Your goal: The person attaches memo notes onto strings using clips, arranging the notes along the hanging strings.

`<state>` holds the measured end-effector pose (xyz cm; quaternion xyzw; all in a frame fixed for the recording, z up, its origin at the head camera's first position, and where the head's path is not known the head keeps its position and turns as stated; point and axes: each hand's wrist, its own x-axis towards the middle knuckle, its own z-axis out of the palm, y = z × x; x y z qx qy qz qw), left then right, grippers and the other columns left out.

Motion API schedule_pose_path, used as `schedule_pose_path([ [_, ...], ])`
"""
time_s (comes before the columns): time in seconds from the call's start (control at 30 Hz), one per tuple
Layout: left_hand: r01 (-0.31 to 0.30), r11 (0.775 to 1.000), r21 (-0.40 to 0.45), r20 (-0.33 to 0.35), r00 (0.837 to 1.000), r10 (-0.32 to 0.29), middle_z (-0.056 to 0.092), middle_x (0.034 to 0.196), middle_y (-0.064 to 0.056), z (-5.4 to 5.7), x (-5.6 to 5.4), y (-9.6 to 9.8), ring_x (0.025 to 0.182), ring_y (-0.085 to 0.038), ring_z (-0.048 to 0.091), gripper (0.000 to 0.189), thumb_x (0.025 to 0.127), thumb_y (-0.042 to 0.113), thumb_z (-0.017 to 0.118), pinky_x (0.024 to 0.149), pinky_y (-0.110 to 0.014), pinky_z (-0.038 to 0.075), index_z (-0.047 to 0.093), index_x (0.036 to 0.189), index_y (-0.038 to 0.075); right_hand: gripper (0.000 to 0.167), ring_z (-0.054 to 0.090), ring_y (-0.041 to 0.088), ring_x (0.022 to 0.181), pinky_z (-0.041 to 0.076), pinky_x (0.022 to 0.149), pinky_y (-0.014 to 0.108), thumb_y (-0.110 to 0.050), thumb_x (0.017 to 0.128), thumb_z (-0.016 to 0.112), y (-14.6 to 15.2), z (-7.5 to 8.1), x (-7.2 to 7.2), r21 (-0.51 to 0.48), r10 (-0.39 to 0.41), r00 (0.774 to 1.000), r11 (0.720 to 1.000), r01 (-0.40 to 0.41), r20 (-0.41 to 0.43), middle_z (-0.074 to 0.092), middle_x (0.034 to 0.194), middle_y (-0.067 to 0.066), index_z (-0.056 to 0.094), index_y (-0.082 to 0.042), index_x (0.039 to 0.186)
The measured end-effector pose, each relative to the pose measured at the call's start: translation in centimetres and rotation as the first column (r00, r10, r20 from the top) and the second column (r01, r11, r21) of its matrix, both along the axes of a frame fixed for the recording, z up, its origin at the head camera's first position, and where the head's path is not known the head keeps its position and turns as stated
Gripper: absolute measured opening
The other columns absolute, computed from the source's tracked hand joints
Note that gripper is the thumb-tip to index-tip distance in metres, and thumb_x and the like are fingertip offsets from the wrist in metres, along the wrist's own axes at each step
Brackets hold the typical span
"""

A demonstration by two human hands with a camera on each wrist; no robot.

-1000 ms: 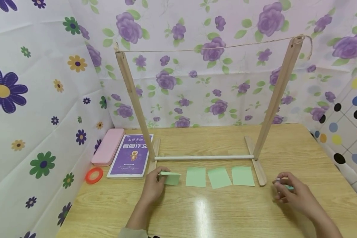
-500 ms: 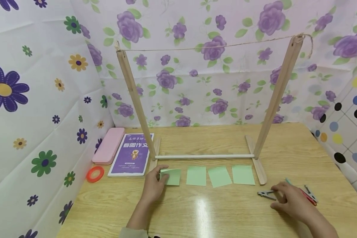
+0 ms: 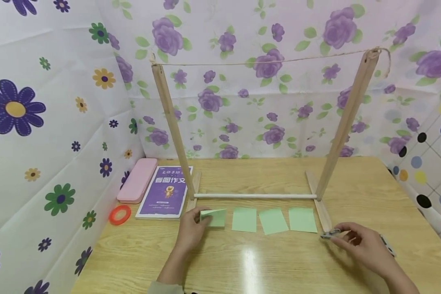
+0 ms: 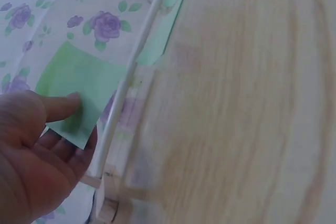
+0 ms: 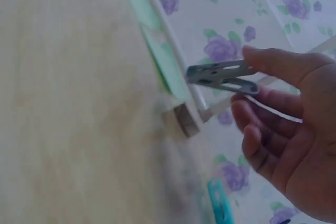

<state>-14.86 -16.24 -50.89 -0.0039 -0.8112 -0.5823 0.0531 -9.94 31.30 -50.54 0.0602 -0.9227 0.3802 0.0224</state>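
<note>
My left hand (image 3: pixel 192 230) pinches a green sticky note (image 4: pixel 79 87) between thumb and fingers, the thumb lying across its face. To its right, three more green notes (image 3: pixel 244 219) lie in a row on the table. My right hand (image 3: pixel 364 245) pinches a grey metal clothespin (image 5: pixel 223 75) by its handle ends, its nose pointing left toward the stand's foot. Behind that hand another grey clothespin (image 3: pixel 387 245) lies on the table, partly hidden. A teal clothespin (image 5: pixel 219 203) shows in the right wrist view.
A wooden stand (image 3: pixel 343 130) has two tilted posts, a white crossbar (image 3: pixel 255 196) low down and a twine (image 3: pixel 264 63) tied between the tops. At left lie a pink case (image 3: pixel 137 181), a purple book (image 3: pixel 165 196) and a red ring (image 3: pixel 119 214).
My right hand has put several clothespins down on the table and picked up a grey one, lifting it near the stand's foot. The left hand keeps its note in nearly the same place.
</note>
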Motion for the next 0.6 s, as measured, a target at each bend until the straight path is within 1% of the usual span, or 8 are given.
schedule_pose_path([
  [0.07,-0.012,1.000,0.014,0.000,1.000,0.012,0.071,0.110,-0.014,0.3,-0.1,0.1,0.092,-0.025,0.069,0.017,0.093,-0.002,0.068,0.076,-0.030,0.062,0.072,0.108,0.005,0.034,0.066,0.013,0.070,0.057,0.057,0.025,-0.025,0.095,0.075,-0.4,0.7,-0.3,-0.079,-0.010,0.999,0.997,0.007,-0.039,0.072,0.084,0.002,0.067,-0.003,0.120],
  [0.2,-0.015,0.997,0.077,0.009,1.000,0.014,0.063,0.124,-0.020,1.0,-0.3,0.1,0.081,-0.031,0.069,0.020,0.098,-0.002,0.061,0.064,-0.041,0.064,0.068,0.115,0.005,0.034,0.070,0.018,0.072,0.058,0.056,0.027,-0.014,0.100,0.067,-1.3,2.2,-1.1,-0.207,0.027,0.994,0.977,-0.049,-0.107,0.075,0.087,0.006,0.061,0.002,0.129],
  [0.3,-0.005,0.987,0.160,0.016,1.000,0.002,0.059,0.129,-0.024,1.7,-0.6,0.3,0.086,-0.033,0.071,0.028,0.099,-0.005,0.059,0.068,-0.041,0.065,0.061,0.126,0.001,0.037,0.069,0.016,0.070,0.056,0.055,0.026,-0.010,0.100,0.065,-2.2,3.7,-1.9,-0.247,0.048,0.987,0.965,-0.085,-0.151,0.075,0.085,0.005,0.058,0.003,0.134],
  [0.33,-0.006,0.982,0.187,0.014,1.000,0.003,0.060,0.127,-0.024,2.0,-0.8,0.4,0.090,-0.032,0.072,0.031,0.098,-0.005,0.060,0.071,-0.039,0.065,0.059,0.129,-0.001,0.037,0.068,0.015,0.068,0.056,0.054,0.025,-0.010,0.100,0.066,-2.6,4.3,-2.2,-0.250,0.046,0.985,0.964,-0.087,-0.166,0.075,0.083,0.003,0.058,0.002,0.134],
  [0.43,-0.030,0.953,0.301,0.023,0.999,0.024,0.062,0.122,-0.026,3.1,-1.2,0.6,0.100,-0.028,0.070,0.036,0.095,-0.008,0.063,0.080,-0.032,0.064,0.052,0.130,-0.008,0.036,0.065,0.014,0.066,0.054,0.052,0.024,-0.006,0.098,0.068,-3.9,5.9,-3.1,-0.275,0.049,0.972,0.955,-0.114,-0.231,0.072,0.081,0.003,0.062,0.001,0.132],
  [0.47,-0.048,0.943,0.330,0.028,0.999,0.041,0.063,0.120,-0.027,3.5,-1.3,0.6,0.100,-0.027,0.071,0.036,0.095,-0.007,0.064,0.081,-0.031,0.063,0.052,0.129,-0.010,0.035,0.065,0.015,0.066,0.055,0.053,0.024,-0.004,0.097,0.069,-4.4,6.5,-3.4,-0.287,0.054,0.966,0.949,-0.128,-0.254,0.071,0.081,0.003,0.063,0.000,0.131],
  [0.53,-0.084,0.924,0.372,0.041,0.996,0.074,0.064,0.118,-0.026,4.3,-1.7,0.6,0.099,-0.025,0.071,0.033,0.094,-0.006,0.066,0.082,-0.030,0.063,0.054,0.125,-0.011,0.035,0.065,0.016,0.067,0.056,0.055,0.023,0.001,0.095,0.070,-5.3,7.6,-4.0,-0.321,0.077,0.952,0.931,-0.174,-0.295,0.069,0.082,0.003,0.065,0.000,0.129],
  [0.6,-0.113,0.908,0.403,0.057,0.994,0.098,0.064,0.118,-0.024,5.2,-1.9,0.4,0.098,-0.023,0.071,0.029,0.095,-0.004,0.067,0.085,-0.029,0.062,0.057,0.121,-0.011,0.036,0.064,0.016,0.067,0.054,0.053,0.024,0.007,0.092,0.069,-6.1,8.8,-4.7,-0.358,0.110,0.933,0.903,-0.238,-0.342,0.067,0.082,0.003,0.066,0.002,0.128],
])
